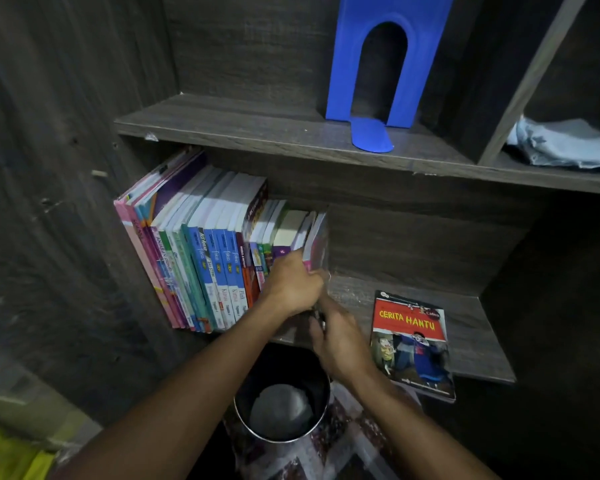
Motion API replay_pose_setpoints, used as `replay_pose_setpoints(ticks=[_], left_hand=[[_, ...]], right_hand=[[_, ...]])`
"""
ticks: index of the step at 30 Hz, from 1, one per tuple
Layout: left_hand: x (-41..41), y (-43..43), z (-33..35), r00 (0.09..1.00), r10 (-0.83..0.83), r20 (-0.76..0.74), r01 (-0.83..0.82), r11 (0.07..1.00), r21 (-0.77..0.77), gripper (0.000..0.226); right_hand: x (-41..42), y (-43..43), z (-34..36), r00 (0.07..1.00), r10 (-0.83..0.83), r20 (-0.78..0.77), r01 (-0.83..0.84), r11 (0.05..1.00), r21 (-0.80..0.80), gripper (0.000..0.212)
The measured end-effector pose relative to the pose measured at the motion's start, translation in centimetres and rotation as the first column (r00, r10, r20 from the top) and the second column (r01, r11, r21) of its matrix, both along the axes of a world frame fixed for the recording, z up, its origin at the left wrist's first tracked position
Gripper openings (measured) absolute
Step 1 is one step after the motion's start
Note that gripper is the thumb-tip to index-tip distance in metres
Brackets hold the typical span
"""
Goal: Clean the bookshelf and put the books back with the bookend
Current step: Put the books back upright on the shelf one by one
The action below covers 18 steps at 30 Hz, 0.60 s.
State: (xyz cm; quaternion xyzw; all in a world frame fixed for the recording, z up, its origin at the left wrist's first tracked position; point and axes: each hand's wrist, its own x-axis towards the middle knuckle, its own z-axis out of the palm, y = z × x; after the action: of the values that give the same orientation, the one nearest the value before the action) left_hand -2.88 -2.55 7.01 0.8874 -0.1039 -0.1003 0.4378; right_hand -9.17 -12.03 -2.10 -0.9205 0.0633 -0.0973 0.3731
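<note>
Left forearm: the left forearm (pixel 187 393) is nearest the lens, reaching up from the bottom edge towards the shelves, with the right forearm (pixel 406 407) beside it.
Left hand: the left hand (pixel 293 285) has its fingers curled round the lower spine of the end book (pixel 317 244), gripping it.
Right hand: the right hand (pixel 340 341) is just below and right of the left, nearly touching it. Its fingers are blurred, so I cannot tell whether they hold anything.
End book: thin and pink, it stands upright as the last one on the right of the row.
Row of books: the row of books (pixel 205 254) stands on the lower shelf (pixel 471 341), packed against the left wall and leaning slightly left.
Loose book: the loose book (pixel 413 344) lies flat, cover up, on the same shelf right of the hands, its near end hanging over the front edge.
Bookend: the blue bookend (pixel 368 64) stands upright on the upper shelf (pixel 257 126), well apart from the books, its tongue pointing forward.
Cloth: a pale blue cloth (pixel 565 143) lies crumpled in the compartment to the right.
Bin: a round metal bin (pixel 281 400) sits below the hands, with something grey inside.
</note>
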Motion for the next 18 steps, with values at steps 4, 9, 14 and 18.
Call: replay_pose_setpoints(ticks=[4,9,14,18], left_hand=[[-2.7,5.3,1.5,0.999,0.039,0.011,-0.037,0.989,-0.140,0.005],[-5.2,10.3,2.2,0.994,0.109,-0.024,-0.111,0.978,-0.174,0.011],[-6.1,12.3,2.1,0.973,0.229,0.024,-0.224,0.964,-0.146,0.003],[-6.2,12.2,2.2,0.978,0.204,0.041,-0.197,0.972,-0.132,0.006]], right_hand=[[-0.3,-2.7,1.8,0.968,0.174,-0.180,-0.111,0.943,0.312,0.052],[2.8,-4.1,5.4,0.994,0.089,-0.069,-0.081,0.991,0.106,0.041],[7.3,-1.2,7.1,0.976,0.214,0.043,-0.207,0.969,-0.135,0.042],[10.4,1.3,6.9,0.957,0.287,0.046,-0.253,0.902,-0.350,0.047]])
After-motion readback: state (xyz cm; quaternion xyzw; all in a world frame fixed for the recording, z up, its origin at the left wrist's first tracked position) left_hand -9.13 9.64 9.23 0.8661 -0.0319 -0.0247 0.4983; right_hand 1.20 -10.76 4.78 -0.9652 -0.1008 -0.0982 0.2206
